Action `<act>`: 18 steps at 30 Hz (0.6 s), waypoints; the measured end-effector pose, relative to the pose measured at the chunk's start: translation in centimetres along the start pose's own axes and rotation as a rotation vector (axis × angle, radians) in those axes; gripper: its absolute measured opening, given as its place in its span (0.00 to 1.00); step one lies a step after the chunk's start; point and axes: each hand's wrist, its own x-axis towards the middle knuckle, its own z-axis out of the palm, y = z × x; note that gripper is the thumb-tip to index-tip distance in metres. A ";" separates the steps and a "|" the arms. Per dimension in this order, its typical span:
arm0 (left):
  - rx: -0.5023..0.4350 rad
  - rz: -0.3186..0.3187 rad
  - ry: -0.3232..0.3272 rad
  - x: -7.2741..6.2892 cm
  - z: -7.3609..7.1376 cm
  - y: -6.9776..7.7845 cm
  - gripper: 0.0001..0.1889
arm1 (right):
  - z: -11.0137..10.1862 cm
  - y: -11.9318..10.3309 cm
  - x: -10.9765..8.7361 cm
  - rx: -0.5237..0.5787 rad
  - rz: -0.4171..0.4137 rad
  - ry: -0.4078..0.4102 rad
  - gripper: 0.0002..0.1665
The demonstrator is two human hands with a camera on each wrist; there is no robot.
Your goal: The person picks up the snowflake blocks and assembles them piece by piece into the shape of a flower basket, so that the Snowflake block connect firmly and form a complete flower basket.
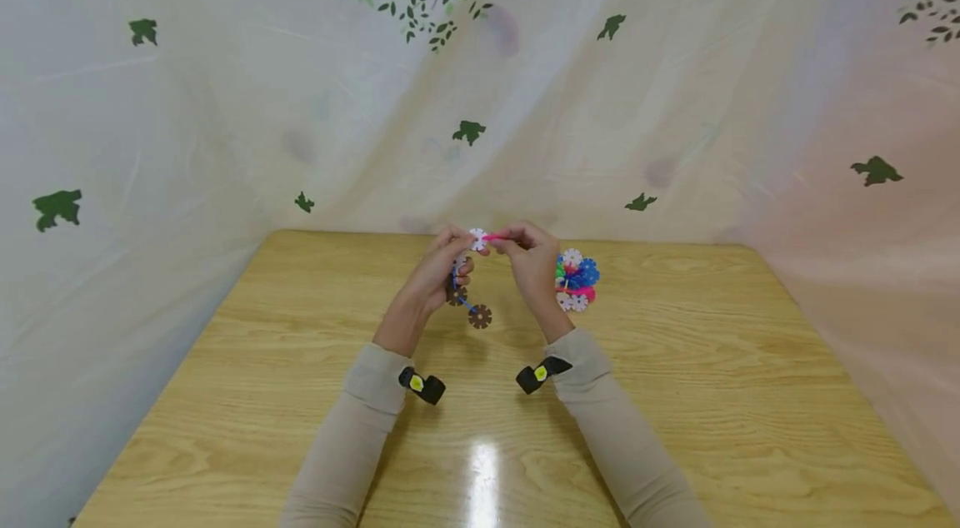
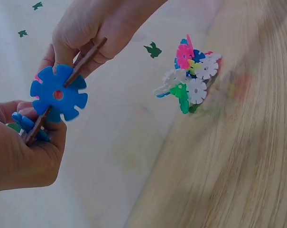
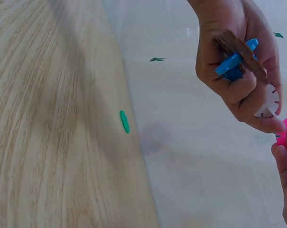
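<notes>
My left hand point(image 1: 429, 276) grips a linked chain of notched plastic snowflake discs. From it hangs a brown disc point(image 1: 480, 316); a blue disc point(image 2: 67, 97) with brown ones slotted through it shows large in the left wrist view. At the chain's upper end, a white disc point(image 1: 477, 240) sits at the left fingertips. Thumb and fingers of my right hand point(image 1: 536, 261) pinch a pink disc point(image 3: 284, 135), edge-on to the white one and meeting it. Whether their slots are joined cannot be told.
A heap of white, blue, pink and green discs point(image 1: 587, 274) lies on the wooden table point(image 1: 675, 395), just right of my right hand. In the right wrist view, a single green disc point(image 3: 124, 121) lies near the table's far edge. A leaf-print cloth point(image 1: 555, 112) hangs behind.
</notes>
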 end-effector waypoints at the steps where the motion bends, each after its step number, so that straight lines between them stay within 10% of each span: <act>1: -0.003 -0.003 0.000 0.0 0.0 0.0 0.09 | 0.0 0.2 0.0 0.002 -0.006 0.001 0.06; 18: 0.252 -0.022 0.002 -0.1 -1.8 1.6 0.07 | -0.4 -0.5 1.6 0.007 0.110 -0.324 0.08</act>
